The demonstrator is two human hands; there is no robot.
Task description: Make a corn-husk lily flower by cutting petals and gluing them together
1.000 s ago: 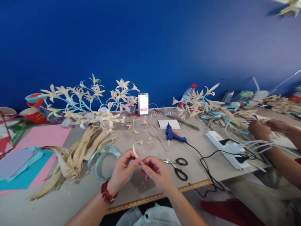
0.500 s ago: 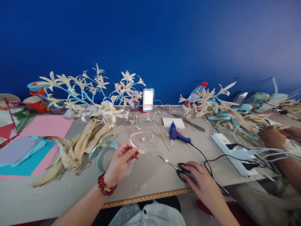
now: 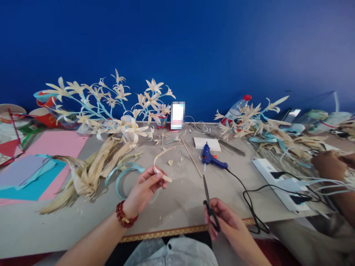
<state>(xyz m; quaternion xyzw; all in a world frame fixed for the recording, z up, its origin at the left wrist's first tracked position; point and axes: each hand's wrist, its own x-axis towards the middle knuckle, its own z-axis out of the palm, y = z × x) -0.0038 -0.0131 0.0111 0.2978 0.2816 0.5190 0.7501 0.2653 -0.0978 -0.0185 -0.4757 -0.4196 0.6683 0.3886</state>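
Observation:
Between the thumb and fingers of my left hand is a thin pale strip of corn husk, its long end curling up and to the right. My right hand holds black-handled scissors by the handles, off the table near its front edge. The scissor blades look closed and point away from me. A coil of light blue ribbon lies left of my left hand. Beyond my right hand rests a blue glue gun on its side.
Branches of husk flowers stand at the back left. Dried husks and coloured paper lie at left. A white power strip with cables is at right, near a co-worker's hands. A phone stands by the wall.
My right hand has lifted the scissors from the table, turning their blades to point away from me. My left hand keeps its pinch on the strip, nearly in place.

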